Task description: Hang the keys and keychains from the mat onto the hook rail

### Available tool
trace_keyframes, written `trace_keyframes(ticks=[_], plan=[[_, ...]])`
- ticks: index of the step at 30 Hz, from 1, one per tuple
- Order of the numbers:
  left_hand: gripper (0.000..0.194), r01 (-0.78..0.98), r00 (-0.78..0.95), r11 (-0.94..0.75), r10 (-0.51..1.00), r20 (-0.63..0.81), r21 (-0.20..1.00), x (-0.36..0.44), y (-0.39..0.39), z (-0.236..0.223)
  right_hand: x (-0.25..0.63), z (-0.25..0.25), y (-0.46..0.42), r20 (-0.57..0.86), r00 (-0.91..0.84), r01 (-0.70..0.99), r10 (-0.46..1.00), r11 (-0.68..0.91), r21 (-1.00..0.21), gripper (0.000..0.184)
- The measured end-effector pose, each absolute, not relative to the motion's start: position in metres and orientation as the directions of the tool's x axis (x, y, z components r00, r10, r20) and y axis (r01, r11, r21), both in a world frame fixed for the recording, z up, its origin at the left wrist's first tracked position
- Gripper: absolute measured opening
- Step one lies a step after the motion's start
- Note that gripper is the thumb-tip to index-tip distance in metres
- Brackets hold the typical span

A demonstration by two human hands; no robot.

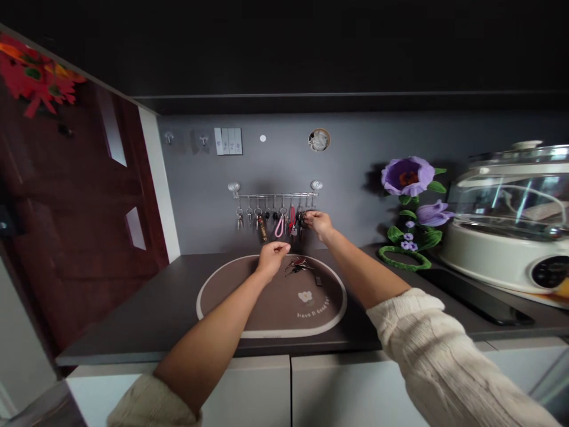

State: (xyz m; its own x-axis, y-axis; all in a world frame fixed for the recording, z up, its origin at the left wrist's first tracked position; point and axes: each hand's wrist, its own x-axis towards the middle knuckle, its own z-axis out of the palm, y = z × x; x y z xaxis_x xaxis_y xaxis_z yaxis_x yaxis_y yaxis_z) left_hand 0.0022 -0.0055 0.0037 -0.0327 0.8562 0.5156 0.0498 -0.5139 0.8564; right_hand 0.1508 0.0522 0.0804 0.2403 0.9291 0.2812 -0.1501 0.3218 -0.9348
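Note:
My right hand (320, 224) is raised to the right end of a clear hook rack (275, 195) on the grey wall, with its fingers closed on a bunch of keys (302, 217) there. Over the brown mat (240, 296), my left hand (272, 261) is closed in a pinch; whatever is between its fingertips is too small to make out. Several key sets hang along the rack, among them one with a pink strap (280, 226), one with a red cord (292, 218) and one with a brown tag (262, 229). Another bunch of keys (300, 265) lies on the mat.
A purple flower ornament (408, 177) stands on the dark counter (155, 302) at right, beside a black phone (480, 296) and a white appliance (489, 249) with a clear top. A dark cabinet (284, 53) overhangs the counter. A brown door (80, 207) is at left.

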Motion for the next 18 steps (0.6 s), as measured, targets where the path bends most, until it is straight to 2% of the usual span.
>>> trace_keyframes(ticks=[7,15,18], plan=[[0.018,0.086,-0.041,-0.494,0.866,0.498,0.865,-0.001,-0.009,0.006,0.152,0.077,0.026,0.328,0.218,-0.052,0.919,0.346,-0.937,0.004],[0.022,0.18,0.02,-0.493,0.867,0.498,0.851,-0.004,-0.006,0.001,0.155,0.048,-0.014,0.329,0.046,0.1,0.943,0.323,-0.941,0.009],[0.022,0.22,0.068,-0.499,0.865,0.497,0.839,-0.004,-0.003,-0.003,0.161,0.031,-0.016,0.339,-0.02,0.231,0.941,0.334,-0.914,0.011]])
